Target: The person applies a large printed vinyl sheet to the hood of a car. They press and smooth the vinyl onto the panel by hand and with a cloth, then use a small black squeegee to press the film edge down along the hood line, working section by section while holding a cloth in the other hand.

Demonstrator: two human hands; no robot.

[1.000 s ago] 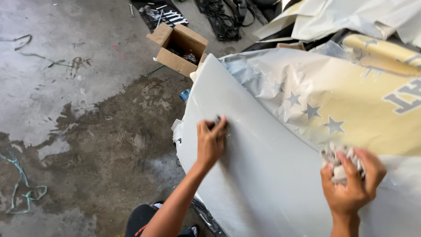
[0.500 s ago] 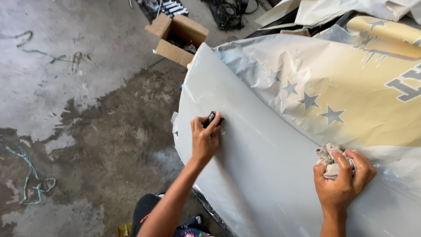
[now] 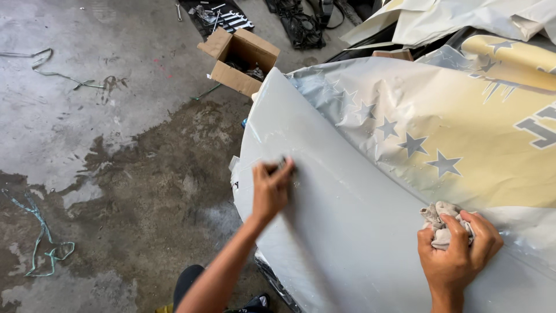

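Right hand sits at the near right part of the grey panel, clenched on a crumpled rag pressed to the surface; against half a second ago it has barely shifted. Left hand grips a small dark block, flat on the panel near its left edge, a little lower than before, so the rubbing stroke looks under way. Beyond lies a cream sheet with grey stars. Farther off, a cardboard box stands on the stained floor.
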